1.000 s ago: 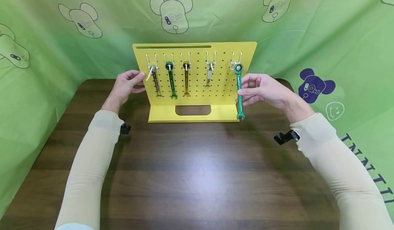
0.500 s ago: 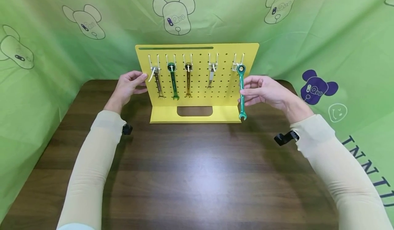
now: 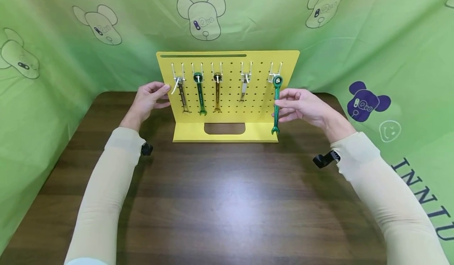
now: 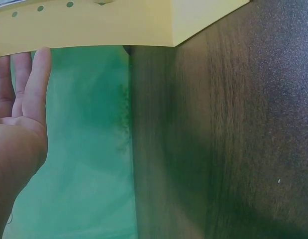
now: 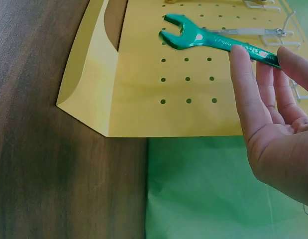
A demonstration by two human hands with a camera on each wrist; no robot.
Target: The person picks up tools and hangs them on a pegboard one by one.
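Observation:
My right hand pinches the shaft of a green ratcheting combination wrench. It hangs nearly upright, ring end up, at the rightmost hook of a yellow pegboard. A bit of white shows inside the ring; whether the hook passes through it I cannot tell. In the right wrist view the open jaw of this green wrench stands out in front of the board. My left hand grips the pegboard's left edge, thumb in front and fingers behind; the left wrist view shows those fingers at the edge.
On other hooks hang a dark silver wrench, another green wrench, a bronze-coloured wrench and a small silver wrench. The board stands on a brown wooden table. Green printed cloth surrounds the table behind and at the sides.
The green wrench in my right hand has moved in toward the board, its lower end swinging left and up a little. My left hand stays on the board's edge. The head view has shifted slightly.

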